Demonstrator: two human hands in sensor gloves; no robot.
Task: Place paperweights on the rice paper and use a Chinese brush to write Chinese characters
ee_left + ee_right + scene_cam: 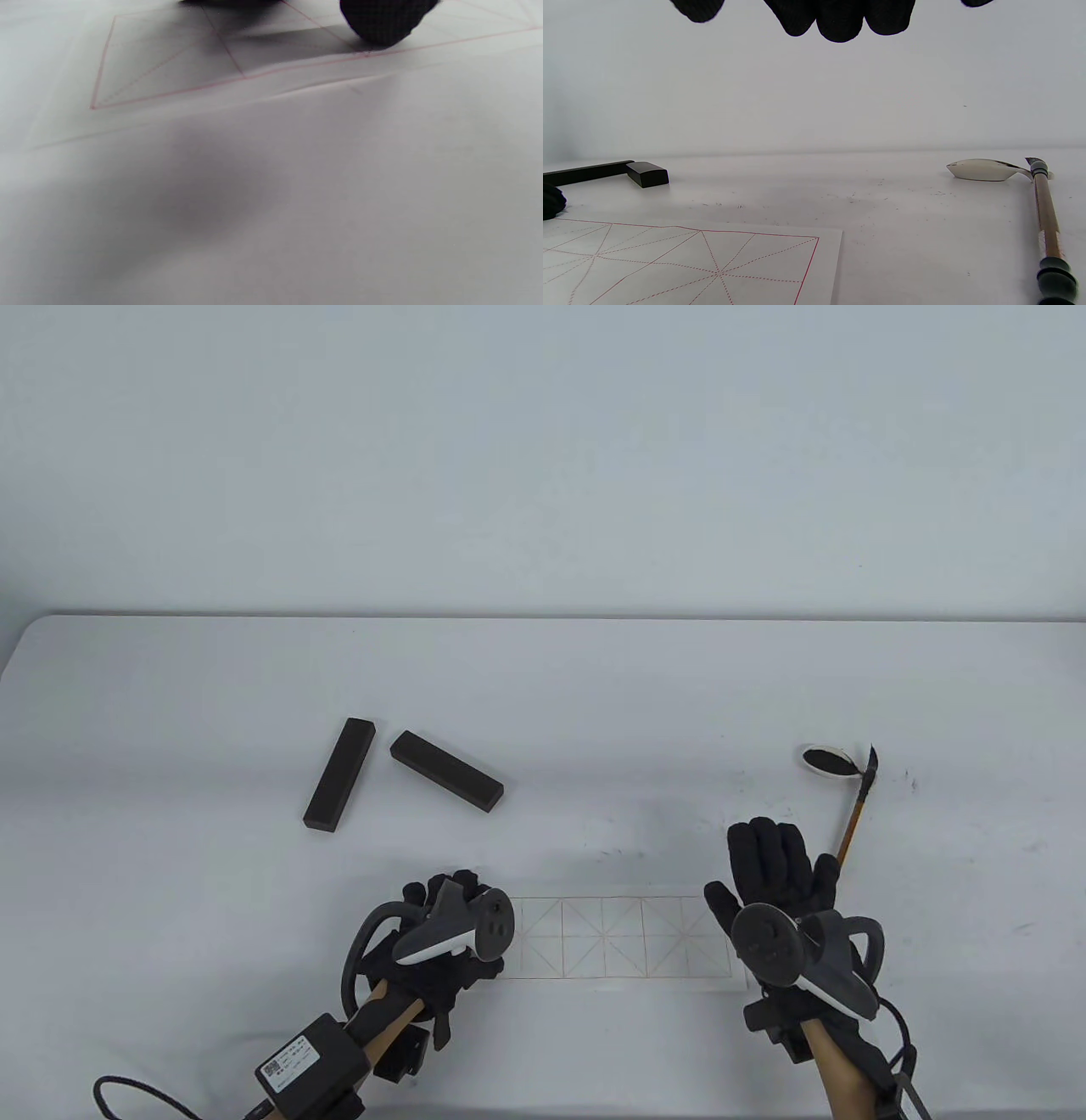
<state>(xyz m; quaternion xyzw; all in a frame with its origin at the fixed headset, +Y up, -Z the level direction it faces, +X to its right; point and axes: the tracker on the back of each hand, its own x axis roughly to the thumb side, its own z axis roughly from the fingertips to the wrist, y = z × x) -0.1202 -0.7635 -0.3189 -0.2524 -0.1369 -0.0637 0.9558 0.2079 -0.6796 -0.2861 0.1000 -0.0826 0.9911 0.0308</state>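
At the near edge of the bench [170, 687], the left hand [441, 937] presses fingertips on the rice paper [611, 937], the right hand [776, 865] hovers with straight, empty fingers, so next likely comes fetching both paperweights [445, 770] lying far-left, before the brush [855, 810].

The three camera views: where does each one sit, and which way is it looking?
Table view: above the front edge, facing the table and wall; shows both hands, left hand and right hand.
Left wrist view: low on the left wrist, skimming the rice paper; one gloved fingertip shows.
Right wrist view: on the right wrist, facing the wall; fingertips hang in.
Table and right wrist views share the brush, the paper and the paperweights.
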